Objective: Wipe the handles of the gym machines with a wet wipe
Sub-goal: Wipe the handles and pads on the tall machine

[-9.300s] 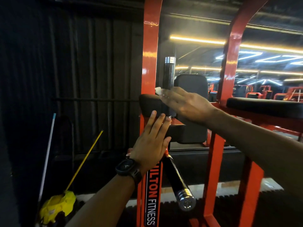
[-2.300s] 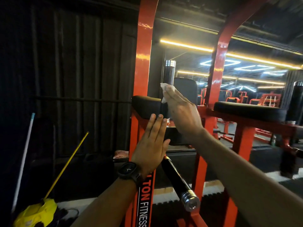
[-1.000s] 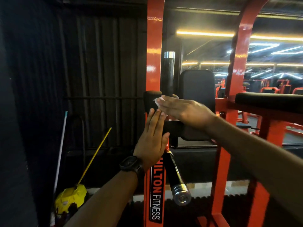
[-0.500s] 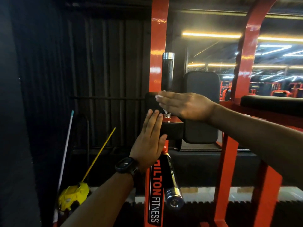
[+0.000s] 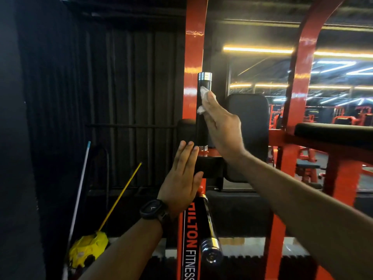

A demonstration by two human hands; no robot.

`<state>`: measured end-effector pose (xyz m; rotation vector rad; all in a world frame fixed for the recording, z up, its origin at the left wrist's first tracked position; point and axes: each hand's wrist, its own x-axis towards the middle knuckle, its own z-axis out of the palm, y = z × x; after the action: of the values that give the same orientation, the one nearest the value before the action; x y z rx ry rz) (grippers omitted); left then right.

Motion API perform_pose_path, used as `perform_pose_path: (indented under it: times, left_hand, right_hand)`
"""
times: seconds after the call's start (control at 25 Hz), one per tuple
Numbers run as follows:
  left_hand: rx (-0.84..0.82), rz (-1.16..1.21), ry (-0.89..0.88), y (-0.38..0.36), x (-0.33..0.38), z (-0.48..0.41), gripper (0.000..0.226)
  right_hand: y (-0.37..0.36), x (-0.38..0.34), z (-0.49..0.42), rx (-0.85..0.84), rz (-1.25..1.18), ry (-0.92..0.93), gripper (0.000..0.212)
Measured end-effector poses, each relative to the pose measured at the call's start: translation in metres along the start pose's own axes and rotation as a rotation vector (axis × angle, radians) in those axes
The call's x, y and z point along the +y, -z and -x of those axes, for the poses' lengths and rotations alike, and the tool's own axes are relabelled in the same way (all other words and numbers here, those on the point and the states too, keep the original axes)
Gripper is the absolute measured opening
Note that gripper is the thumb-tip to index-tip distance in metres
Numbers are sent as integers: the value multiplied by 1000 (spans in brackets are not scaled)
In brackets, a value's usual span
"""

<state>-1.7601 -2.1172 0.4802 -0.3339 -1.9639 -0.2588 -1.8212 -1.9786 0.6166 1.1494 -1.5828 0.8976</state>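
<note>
In a dark gym, beside the red post [image 5: 194, 57], the right hand [image 5: 224, 128] presses a wet wipe [image 5: 202, 98] with straight fingers near the top of the upright handle [image 5: 203, 126]. The left hand [image 5: 181, 178] rests flat and open lower down the post (the lower handle [image 5: 209, 229] probably comes next).

Orange post [image 5: 194, 47] crowds the upright handle's [image 5: 201, 127] left; back pad [image 5: 254, 118] stands near its right.

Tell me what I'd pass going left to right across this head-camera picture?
Pale pole → yellow stick → wristwatch → left hand → upright black handle → right hand → black back pad → right orange post → black arm pad.
</note>
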Motion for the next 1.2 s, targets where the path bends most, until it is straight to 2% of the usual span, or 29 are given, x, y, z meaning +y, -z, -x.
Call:
perform_pose_path:
  times: [0.12,0.2,0.32,0.52,0.6,0.64,0.8,0.92,0.96,1.04,1.2]
  left_hand:
    - [-2,-29,-14,0,-1,-1,60]
    - [-2,-70,-24,0,1,-3,61]
    - [2,-102,-35,3,0,-2,63]
    - [-42,-87,-5,7,4,0,64]
    - [-51,-97,15,7,6,-1,63]
    - [-57,-105,19,7,6,-1,63]
    - [-82,-78,57,9,8,-1,64]
    - [-79,-87,48,8,8,-1,64]
    - [-82,-94,46,7,8,-1,63]
    - [-91,-90,60,8,8,-1,63]
    - [-64,-103,52,8,9,-1,62]
  right_hand:
    - [-12,-33,-10,267,-252,-379,27]
    - [-13,-40,-16,345,-426,-528,19]
    - [-9,-33,-31,313,-624,-651,18]
    - [-2,-18,-27,171,-888,-777,29]
    - [2,-15,-30,158,-999,-834,26]
    - [2,-16,-32,172,-1000,-825,24]
    - [-6,-22,-15,211,-625,-680,18]
    - [-2,-22,-9,210,-622,-698,19]
    - [-2,-21,-7,203,-525,-607,17]
    - [-7,-21,6,142,-241,-310,28]
    - [1,10,19,-80,325,207,47]
